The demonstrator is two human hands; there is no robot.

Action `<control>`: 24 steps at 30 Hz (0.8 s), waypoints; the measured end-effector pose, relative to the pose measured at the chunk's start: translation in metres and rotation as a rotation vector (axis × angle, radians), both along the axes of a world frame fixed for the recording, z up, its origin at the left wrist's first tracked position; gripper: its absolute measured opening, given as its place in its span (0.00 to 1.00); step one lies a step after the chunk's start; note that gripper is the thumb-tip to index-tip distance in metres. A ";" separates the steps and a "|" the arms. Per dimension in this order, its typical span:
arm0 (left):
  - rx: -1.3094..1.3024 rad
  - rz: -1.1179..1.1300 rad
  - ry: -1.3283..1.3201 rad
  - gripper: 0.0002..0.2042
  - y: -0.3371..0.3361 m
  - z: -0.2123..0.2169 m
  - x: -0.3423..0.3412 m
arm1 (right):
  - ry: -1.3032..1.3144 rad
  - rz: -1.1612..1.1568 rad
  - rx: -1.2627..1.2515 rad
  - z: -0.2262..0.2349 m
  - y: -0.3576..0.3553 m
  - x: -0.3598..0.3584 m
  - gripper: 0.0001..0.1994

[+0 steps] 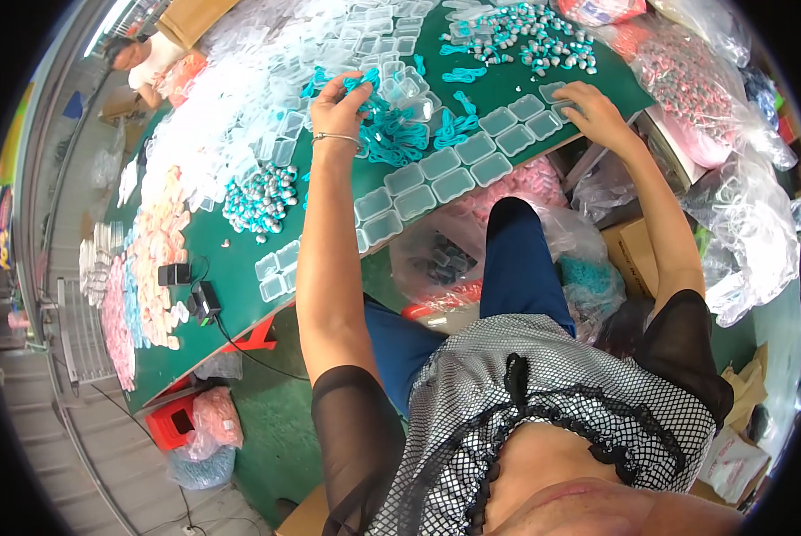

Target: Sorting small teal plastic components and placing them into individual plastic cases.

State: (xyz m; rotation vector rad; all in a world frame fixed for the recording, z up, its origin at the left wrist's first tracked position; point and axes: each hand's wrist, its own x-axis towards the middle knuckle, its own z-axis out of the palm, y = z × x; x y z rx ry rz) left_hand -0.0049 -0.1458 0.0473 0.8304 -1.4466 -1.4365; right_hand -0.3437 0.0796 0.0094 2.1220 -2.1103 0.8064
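My left hand (340, 100) pinches a teal cord (362, 83) above the heap of teal cords (400, 134) on the green table (213, 241). My right hand (588, 109) rests on a small clear plastic box (563, 109) at the right end of the table. A row of open clear boxes (454, 174) runs along the near table edge between my hands. A pile of silver and teal small parts (259, 198) lies to the left of my left arm, and another such pile (530, 36) lies at the far right.
A heap of empty clear boxes (267, 62) fills the far table. Pink and pale packets (146, 268) lie at the left end, with black adapters (191, 290). Plastic bags of parts (686, 89) stand right. Another person (146, 58) sits at the far left.
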 end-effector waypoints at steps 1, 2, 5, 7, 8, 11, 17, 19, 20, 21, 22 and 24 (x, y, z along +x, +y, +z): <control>0.066 -0.042 0.101 0.12 0.003 0.002 0.000 | 0.000 0.004 -0.002 0.001 -0.001 0.001 0.13; 0.132 -0.085 0.202 0.12 0.005 0.004 0.000 | 0.072 -0.023 -0.093 0.002 -0.003 0.003 0.12; 0.202 -0.122 0.307 0.14 0.012 0.011 -0.003 | -0.011 -0.004 -0.187 0.014 -0.010 0.023 0.12; 0.245 -0.129 0.357 0.14 0.020 0.013 -0.005 | -0.248 0.142 -0.214 0.023 -0.025 0.050 0.11; 0.295 -0.171 0.422 0.14 0.022 0.012 -0.006 | -0.345 0.203 -0.199 0.028 -0.031 0.067 0.11; 0.385 -0.291 0.548 0.15 0.031 0.009 -0.019 | -0.561 0.294 -0.142 0.025 -0.058 0.099 0.11; 0.444 -0.311 0.682 0.16 0.041 0.005 -0.019 | -0.260 0.177 -0.044 0.012 -0.112 0.131 0.12; 0.456 -0.307 0.720 0.16 0.042 0.003 -0.013 | -0.214 0.101 -0.017 0.005 -0.126 0.142 0.14; 0.453 -0.305 0.721 0.16 0.042 0.002 -0.010 | -0.213 0.104 -0.019 0.005 -0.131 0.148 0.14; 0.452 -0.290 0.719 0.16 0.041 0.002 -0.008 | -0.227 0.048 0.052 0.005 -0.137 0.152 0.14; 0.451 -0.274 0.717 0.16 0.042 0.002 -0.005 | -0.241 -0.008 0.124 0.003 -0.142 0.155 0.15; 0.452 -0.252 0.717 0.16 0.044 0.000 0.000 | -0.264 -0.002 0.083 0.001 -0.149 0.153 0.12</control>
